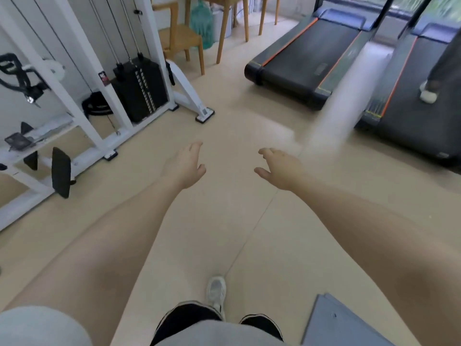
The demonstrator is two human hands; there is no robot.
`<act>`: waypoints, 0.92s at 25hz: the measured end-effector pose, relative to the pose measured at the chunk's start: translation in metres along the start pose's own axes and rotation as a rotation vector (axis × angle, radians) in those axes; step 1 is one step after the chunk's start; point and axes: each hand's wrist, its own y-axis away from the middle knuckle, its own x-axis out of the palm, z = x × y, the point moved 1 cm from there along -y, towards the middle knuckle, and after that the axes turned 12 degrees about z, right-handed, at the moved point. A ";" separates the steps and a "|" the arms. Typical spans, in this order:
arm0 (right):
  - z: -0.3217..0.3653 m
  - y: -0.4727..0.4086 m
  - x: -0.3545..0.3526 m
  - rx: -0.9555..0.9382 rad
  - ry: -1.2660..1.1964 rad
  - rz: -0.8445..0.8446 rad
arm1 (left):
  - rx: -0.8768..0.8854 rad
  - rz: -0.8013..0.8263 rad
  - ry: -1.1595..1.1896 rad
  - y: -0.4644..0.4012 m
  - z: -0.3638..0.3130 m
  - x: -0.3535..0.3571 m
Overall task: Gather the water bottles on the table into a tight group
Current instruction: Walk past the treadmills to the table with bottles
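Above a pale beige floor, both bare arms reach forward with nothing in either hand. The left hand hangs palm down, its fingers loosely spread and slightly curled, touching nothing. The right hand is level with it and a little apart from it, its fingers also spread and empty, the thumb pointing toward the left hand. No water bottles show anywhere, and no worktop carrying them can be made out, so where they stand cannot be told. Using the floor as the landmark: at its far left stands a white cable weight machine with a black weight stack and black padded parts lower down. At the far side of the floor, beyond the hands, sit a wooden chair and the wooden legs of a table, with a green bag between them. At the floor's far right lie two dark treadmills with orange trim, side by side; on the right-hand one a foot in a white shoe shows at the edge of the view. A pale blurred streak runs between the treadmills toward the right hand; what it is cannot be told. Near the bottom edge, one white shoe of the person stands on the floor below the hands, with black shorts and a grey shirt under it, and a grey-blue flat board lies at the lower right.
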 end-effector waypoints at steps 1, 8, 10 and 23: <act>-0.006 -0.025 -0.022 0.000 -0.013 -0.032 | 0.005 -0.012 0.014 -0.032 0.003 -0.018; -0.092 -0.181 -0.141 0.088 -0.150 -0.156 | 0.166 -0.054 0.064 -0.245 -0.046 -0.106; -0.132 -0.238 -0.166 0.111 -0.169 -0.193 | 0.217 -0.042 0.037 -0.317 -0.068 -0.114; -0.249 -0.639 -0.377 -0.002 -0.362 -0.077 | 0.007 -0.173 0.203 -0.695 -0.041 -0.270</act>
